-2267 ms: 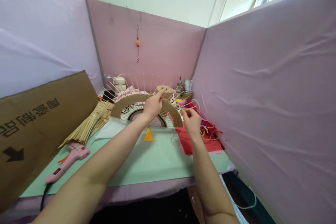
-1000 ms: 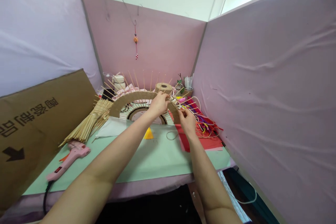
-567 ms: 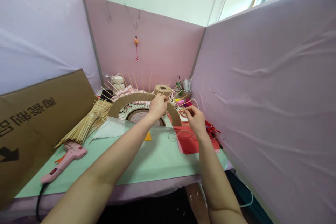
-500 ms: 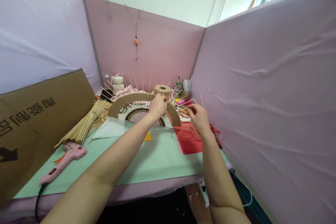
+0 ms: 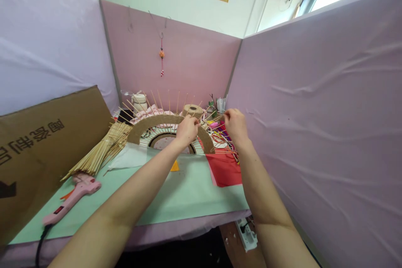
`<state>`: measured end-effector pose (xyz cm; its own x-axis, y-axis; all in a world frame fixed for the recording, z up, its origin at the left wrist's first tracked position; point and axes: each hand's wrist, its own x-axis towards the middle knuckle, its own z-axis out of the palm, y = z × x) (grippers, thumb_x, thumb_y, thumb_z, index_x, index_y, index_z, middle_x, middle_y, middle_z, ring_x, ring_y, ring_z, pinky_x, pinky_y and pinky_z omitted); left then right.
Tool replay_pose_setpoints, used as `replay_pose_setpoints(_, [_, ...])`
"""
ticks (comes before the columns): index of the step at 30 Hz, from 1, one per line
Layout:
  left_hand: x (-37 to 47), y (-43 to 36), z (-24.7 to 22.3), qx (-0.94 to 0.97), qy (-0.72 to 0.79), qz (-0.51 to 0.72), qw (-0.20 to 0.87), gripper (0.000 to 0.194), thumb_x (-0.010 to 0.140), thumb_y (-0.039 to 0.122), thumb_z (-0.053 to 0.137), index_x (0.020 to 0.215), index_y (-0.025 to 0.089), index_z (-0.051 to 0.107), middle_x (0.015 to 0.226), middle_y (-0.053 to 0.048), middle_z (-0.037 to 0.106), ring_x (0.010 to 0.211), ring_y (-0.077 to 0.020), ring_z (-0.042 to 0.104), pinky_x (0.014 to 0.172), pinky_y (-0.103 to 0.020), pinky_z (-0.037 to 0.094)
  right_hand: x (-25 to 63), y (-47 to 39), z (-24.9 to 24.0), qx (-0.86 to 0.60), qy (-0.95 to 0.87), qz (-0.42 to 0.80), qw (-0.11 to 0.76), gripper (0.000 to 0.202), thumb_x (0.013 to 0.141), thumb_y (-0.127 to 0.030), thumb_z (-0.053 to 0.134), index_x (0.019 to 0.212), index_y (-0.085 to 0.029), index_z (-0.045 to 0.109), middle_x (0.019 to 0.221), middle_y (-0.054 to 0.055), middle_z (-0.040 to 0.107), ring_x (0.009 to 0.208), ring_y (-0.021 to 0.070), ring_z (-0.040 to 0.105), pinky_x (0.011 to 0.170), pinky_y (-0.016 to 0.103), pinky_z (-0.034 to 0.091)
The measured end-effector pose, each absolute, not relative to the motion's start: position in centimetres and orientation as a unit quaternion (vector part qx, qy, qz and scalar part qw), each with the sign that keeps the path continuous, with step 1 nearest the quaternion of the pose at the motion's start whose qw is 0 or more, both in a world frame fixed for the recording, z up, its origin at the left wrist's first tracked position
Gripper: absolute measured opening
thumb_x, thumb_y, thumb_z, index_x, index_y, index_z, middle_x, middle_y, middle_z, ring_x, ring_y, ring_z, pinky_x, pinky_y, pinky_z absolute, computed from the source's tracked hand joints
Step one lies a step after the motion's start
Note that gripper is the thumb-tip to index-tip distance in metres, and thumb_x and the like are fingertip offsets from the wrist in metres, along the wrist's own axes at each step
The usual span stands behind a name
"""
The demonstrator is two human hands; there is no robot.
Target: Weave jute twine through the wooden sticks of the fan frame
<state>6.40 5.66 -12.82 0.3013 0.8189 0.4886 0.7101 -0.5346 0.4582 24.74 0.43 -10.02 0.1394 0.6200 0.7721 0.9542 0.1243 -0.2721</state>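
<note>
A half-round woven piece (image 5: 156, 122) stands at the back of the table, with thin sticks fanning out past a broad brown twine band. My left hand (image 5: 187, 130) is closed at the band's upper right edge, fingertips pinched on the weave beside a stick. Further right, my right hand (image 5: 236, 125) is raised and pinched on what looks like a thin strand of twine; the strand itself barely shows. Behind the band sits a spool of brown twine (image 5: 192, 109). A dark inner ring (image 5: 153, 139) encloses a pale centre, partly hidden by my left wrist.
A bundle of sticks (image 5: 94, 157) and a pink glue gun (image 5: 72, 201) lie at left, by a cardboard sheet (image 5: 63, 134). Red cloth (image 5: 224, 169) lies under my right forearm. Pink partitions (image 5: 176, 58) close in the table. A power strip (image 5: 246, 234) is below.
My right hand has moved up and slightly left, away from the red cloth. My left hand stays at the band. The view has shifted slightly.
</note>
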Motion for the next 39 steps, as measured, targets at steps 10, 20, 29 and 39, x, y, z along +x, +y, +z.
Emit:
replay_pose_setpoints(10, [6.6,6.6,-12.9,0.805,0.468,0.355,0.084,0.018,0.086,0.029,0.056,0.088,0.018,0.071,0.100,-0.009,0.063,0.093,-0.0210,0.061,0.086,-0.032,0.046,22.5,-3.0,-19.5,-0.673,-0.561,-0.064,0.478,0.019,0.083,-0.028,0.046,0.070,-0.020,0.058,0.069,0.006,0.063,0.065,0.0195,0.053,0.063,0.030,0.036])
replay_pose_setpoints(20, [6.2,7.6,-14.2,0.805,0.412,0.415,0.099,0.017,0.087,0.022,0.054,0.100,0.017,0.064,0.104,-0.009,0.062,0.100,-0.0205,0.058,0.091,-0.033,0.045,20.9,-0.8,-23.9,-0.644,-0.486,0.075,0.586,0.025,0.081,-0.035,0.047,0.088,-0.016,0.063,0.066,0.001,0.060,0.063,0.0171,0.054,0.061,0.027,0.037])
replay_pose_setpoints(29, [5.9,6.9,-16.3,0.779,0.401,0.482,0.020,0.027,0.089,0.021,0.052,0.116,0.015,0.052,0.129,-0.014,0.052,0.103,-0.0210,0.061,0.082,-0.032,0.049,20.9,0.0,-23.8,-0.602,-0.505,0.087,0.613,0.031,0.083,-0.031,0.043,0.090,-0.015,0.069,0.093,0.010,0.072,0.086,0.0215,0.062,0.078,0.030,0.044])
replay_pose_setpoints(39, [7.2,5.7,-17.0,0.910,0.300,0.283,-0.031,0.047,0.093,0.017,0.035,0.139,0.025,0.040,0.143,-0.008,0.047,0.110,-0.0214,0.062,0.078,-0.029,0.050,21.2,0.6,-24.3,-0.594,-0.498,0.091,0.624,0.032,0.081,-0.030,0.044,0.089,-0.014,0.071,0.091,0.010,0.073,0.084,0.0220,0.063,0.080,0.032,0.047])
